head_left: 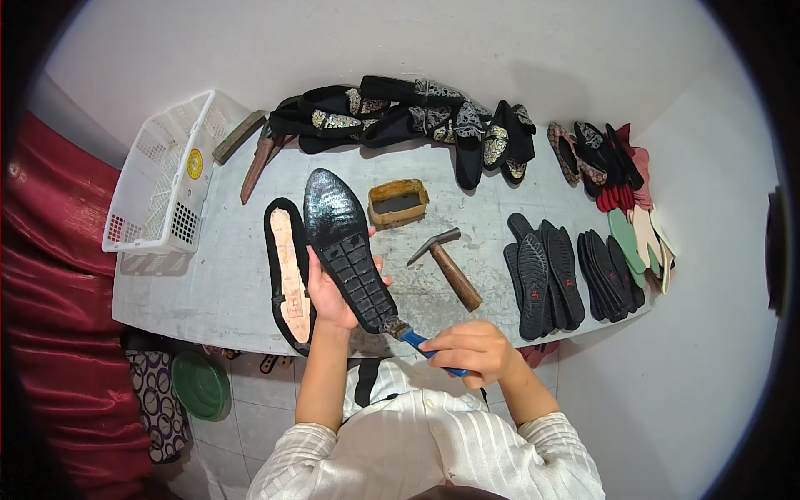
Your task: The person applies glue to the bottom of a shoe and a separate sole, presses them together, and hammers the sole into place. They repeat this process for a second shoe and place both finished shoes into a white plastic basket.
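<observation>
My left hand [332,292] is closed around a black shoe sole [346,250] from beneath and beside it. The sole tilts up over the table, its pointed toe shiny and its rear half moulded in a grid of squares. In my right hand [471,354] is a brush with a blue handle [414,339], its dark tip touching the sole's heel end. Just left of my left hand lies a black shoe [291,275] with its pale underside facing up. A hammer [450,267] with a wooden handle rests to the right of the sole, near a small yellowish container [398,202].
Several black shoes [375,117] line the table's back edge. Stacks of black soles [542,275] occupy the right side, beside green and cream pieces [629,242]. A white basket [179,179] and a wooden-handled tool [257,162] are at the left. A green basin [200,385] stands below.
</observation>
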